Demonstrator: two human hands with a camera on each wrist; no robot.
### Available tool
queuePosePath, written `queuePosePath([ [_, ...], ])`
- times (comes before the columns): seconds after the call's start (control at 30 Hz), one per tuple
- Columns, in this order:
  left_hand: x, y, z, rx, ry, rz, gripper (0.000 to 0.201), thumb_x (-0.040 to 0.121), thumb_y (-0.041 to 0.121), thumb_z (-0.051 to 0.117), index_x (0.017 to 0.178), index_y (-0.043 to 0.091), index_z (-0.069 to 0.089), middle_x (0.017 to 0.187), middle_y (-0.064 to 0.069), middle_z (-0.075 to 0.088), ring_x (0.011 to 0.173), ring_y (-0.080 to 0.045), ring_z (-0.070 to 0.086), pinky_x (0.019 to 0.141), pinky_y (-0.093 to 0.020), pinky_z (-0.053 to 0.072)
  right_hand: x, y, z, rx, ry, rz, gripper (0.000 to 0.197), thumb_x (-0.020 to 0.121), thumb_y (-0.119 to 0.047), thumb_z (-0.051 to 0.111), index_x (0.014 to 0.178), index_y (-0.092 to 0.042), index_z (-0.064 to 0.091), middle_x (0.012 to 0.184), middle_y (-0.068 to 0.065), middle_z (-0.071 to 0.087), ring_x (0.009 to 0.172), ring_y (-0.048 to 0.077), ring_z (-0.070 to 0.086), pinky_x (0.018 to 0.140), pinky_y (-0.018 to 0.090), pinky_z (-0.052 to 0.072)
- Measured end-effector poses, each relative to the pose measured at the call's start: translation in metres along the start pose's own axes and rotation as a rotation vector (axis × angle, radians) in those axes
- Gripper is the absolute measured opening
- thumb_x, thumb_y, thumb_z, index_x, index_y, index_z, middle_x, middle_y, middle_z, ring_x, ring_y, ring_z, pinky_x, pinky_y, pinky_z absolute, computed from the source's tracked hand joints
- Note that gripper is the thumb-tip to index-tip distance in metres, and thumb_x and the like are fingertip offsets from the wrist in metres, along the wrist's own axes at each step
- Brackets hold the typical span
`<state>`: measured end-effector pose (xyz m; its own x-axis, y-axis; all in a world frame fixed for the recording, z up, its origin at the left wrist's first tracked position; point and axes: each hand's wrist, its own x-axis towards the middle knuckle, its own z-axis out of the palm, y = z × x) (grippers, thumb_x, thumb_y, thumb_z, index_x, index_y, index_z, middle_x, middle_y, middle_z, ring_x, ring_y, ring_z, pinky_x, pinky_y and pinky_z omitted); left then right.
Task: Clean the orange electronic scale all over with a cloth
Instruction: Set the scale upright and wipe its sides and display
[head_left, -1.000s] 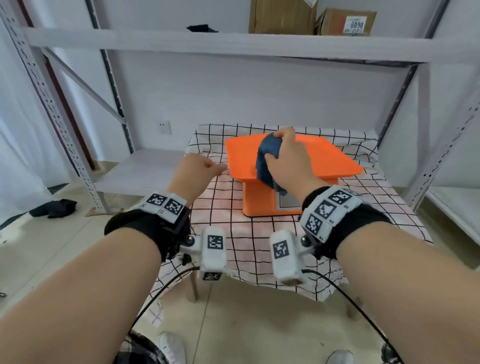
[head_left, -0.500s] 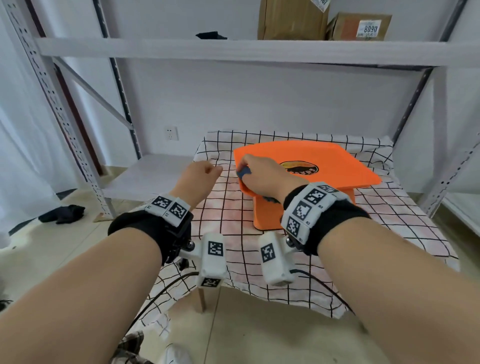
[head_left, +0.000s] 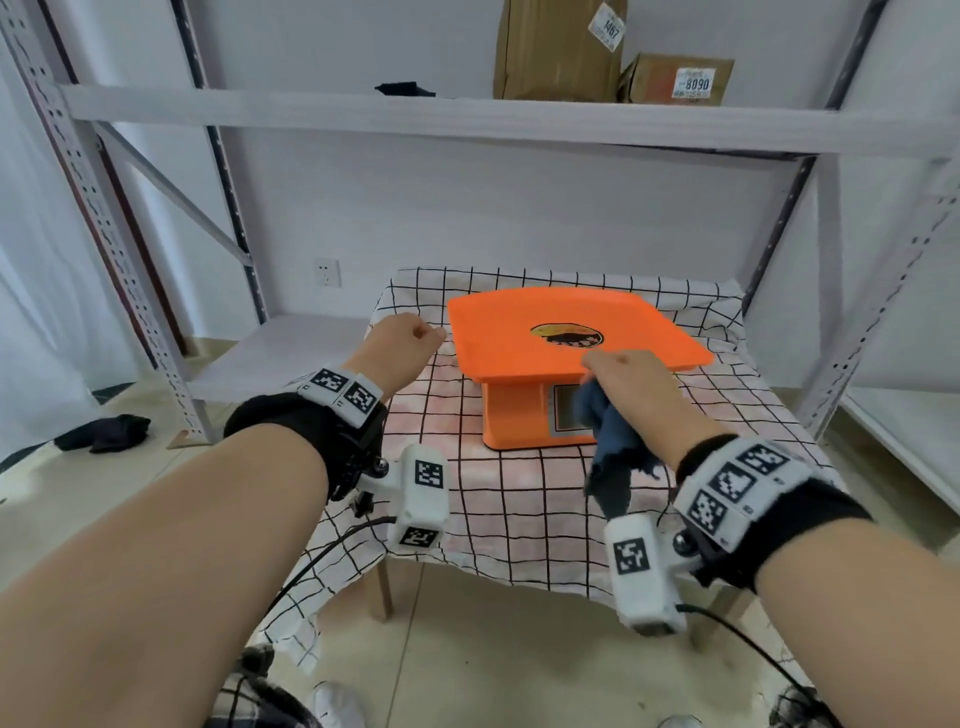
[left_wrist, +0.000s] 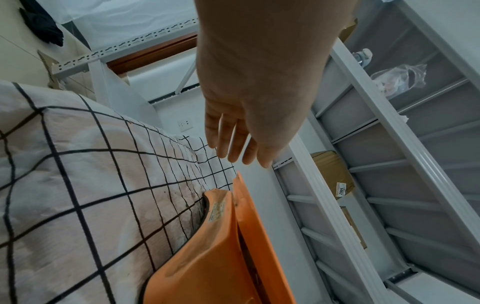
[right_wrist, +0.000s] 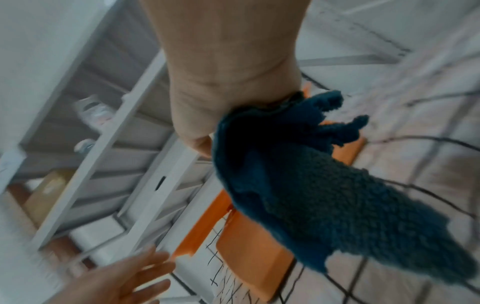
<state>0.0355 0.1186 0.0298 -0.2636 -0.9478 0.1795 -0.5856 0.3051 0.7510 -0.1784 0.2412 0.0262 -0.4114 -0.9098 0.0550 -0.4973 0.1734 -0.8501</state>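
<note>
Right hand (head_left: 631, 387) gripping cloth (head_left: 610, 431), left hand (head_left: 400, 345) loose

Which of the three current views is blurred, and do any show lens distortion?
Right wrist view: motion-blurred, sharpest on the blue cloth gripped by the right hand. Left wrist view: sharp on the left hand and orange scale. Head view: crisp, evenly lit, with wide-angle bending of the shelf posts.

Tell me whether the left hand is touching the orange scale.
Apart. In the left wrist view the left hand's straight fingers hang in the air, with wall showing between them and the orange scale's platter edge.
</note>
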Motion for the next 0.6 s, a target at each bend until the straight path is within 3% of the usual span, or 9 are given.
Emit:
queuePosePath([
  [0.1, 0.006, 0.003, 0.005, 0.02, -0.022, -0.005, 0.026, 0.094, 0.035, 0.049, 0.085, 0.01, 0.054, 0.079, -0.009, 0.051, 0.072, -0.021, 0.048, 0.068, -0.032, 0.041, 0.004, 0.025, 0.006, 0.328, 0.02, 0.235, 0.054, 0.081, -0.054, 0.053, 0.057, -0.006, 0.059, 0.062, 0.015, 0.063, 0.059, 0.023, 0.06, 0.082, 0.042, 0.053],
  [0.17, 0.015, 0.004, 0.009, 0.007, -0.028, -0.017, 0.024, 0.093, 0.036, 0.049, 0.084, 0.014, 0.051, 0.081, -0.01, 0.049, 0.075, -0.021, 0.049, 0.068, -0.036, 0.043, 0.017, 0.028, 0.014, 0.436, 0.066, 0.32, 0.058, 0.074, -0.062, 0.059, 0.074, -0.004, 0.064, 0.075, 0.014, 0.068, 0.069, 0.025, 0.062, 0.084, 0.042, 0.052],
  [0.23, 0.023, 0.005, 0.013, -0.016, -0.04, -0.052, 0.027, 0.091, 0.038, 0.051, 0.082, 0.013, 0.052, 0.081, -0.01, 0.051, 0.074, -0.021, 0.05, 0.075, -0.043, 0.05, 0.03, 0.025, 0.026, 0.566, 0.12, 0.39, 0.074, 0.062, -0.066, 0.067, 0.1, -0.002, 0.063, 0.09, 0.014, 0.069, 0.075, 0.026, 0.061, 0.077, 0.04, 0.052],
  [0.3, 0.032, 0.005, 0.018, -0.054, -0.069, -0.089, 0.032, 0.09, 0.037, 0.053, 0.083, 0.007, 0.06, 0.082, -0.013, 0.059, 0.071, -0.023, 0.054, 0.078, -0.043, 0.053, 0.039, 0.02, 0.038, 0.698, 0.171, 0.451, 0.083, 0.062, -0.056, 0.073, 0.121, -0.002, 0.052, 0.096, 0.015, 0.069, 0.075, 0.027, 0.063, 0.069, 0.037, 0.055],
  [0.37, 0.037, 0.007, 0.023, -0.116, -0.108, -0.14, 0.031, 0.091, 0.029, 0.057, 0.085, -0.002, 0.062, 0.081, -0.015, 0.065, 0.064, -0.022, 0.058, 0.06, -0.029, 0.055, 0.047, 0.021, 0.047, 0.67, 0.234, 0.468, 0.076, 0.073, -0.041, 0.073, 0.129, -0.006, 0.036, 0.102, 0.013, 0.059, 0.084, 0.027, 0.059, 0.077, 0.039, 0.053],
  [0.43, 0.042, 0.008, 0.028, -0.155, -0.127, -0.182, 0.023, 0.089, 0.018, 0.06, 0.074, 0.0, 0.058, 0.07, -0.013, 0.062, 0.056, -0.018, 0.056, 0.044, -0.019, 0.047, 0.052, 0.024, 0.051, 0.607, 0.268, 0.452, 0.065, 0.082, -0.028, 0.067, 0.129, -0.006, 0.027, 0.095, 0.008, 0.049, 0.081, 0.021, 0.05, 0.076, 0.036, 0.047],
  [0.6, 0.048, 0.019, 0.031, -0.231, -0.087, -0.187, 0.026, 0.081, 0.007, 0.057, 0.055, 0.005, 0.051, 0.057, -0.009, 0.052, 0.05, -0.019, 0.049, 0.057, -0.027, 0.044, 0.068, 0.018, 0.038, 0.648, 0.276, 0.402, 0.056, 0.079, -0.022, 0.064, 0.126, -0.001, 0.041, 0.096, 0.013, 0.057, 0.074, 0.023, 0.054, 0.056, 0.028, 0.043],
])
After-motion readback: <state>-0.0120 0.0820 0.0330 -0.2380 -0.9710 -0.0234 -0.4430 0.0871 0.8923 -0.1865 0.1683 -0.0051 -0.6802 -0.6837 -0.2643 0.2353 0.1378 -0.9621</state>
